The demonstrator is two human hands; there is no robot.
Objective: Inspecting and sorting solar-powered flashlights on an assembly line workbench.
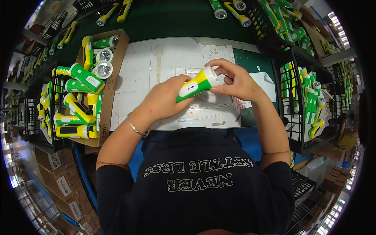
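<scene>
Here, a person seated at a counter [250, 62] holds a green, yellow and white flashlight [197, 85] in both hands, just above a worn white sheet [156, 70] that covers the middle of the counter. The left hand [166, 100] is wrapped around the flashlight's green body from below and behind, fingers closed on it, with a thin metal bracelet [136, 128] at the wrist. The right hand [234, 81] is curled over the flashlight's white head end, its fingers pinching around the rim and its thumb pressed against the side. The flashlight lies tilted, its head pointing up and to the person's right, its tail down toward the left hand's palm.

Under the hands, thin white cables [219, 107] trail across the sheet. To the person's left, an open cardboard box [113, 78] is heaped with flashlights of the same colours [80, 98], some showing their round silver reflectors. Beside it stands a black wire basket [33, 125] holding more of them. To the right, another black wire basket [291, 129] holds green and white flashlight parts [311, 102] standing on end. Further flashlights [231, 9] lie on the dark green surface at the far edge of the counter. The person wears a dark short-sleeved shirt [196, 196] with pale lettering.
</scene>
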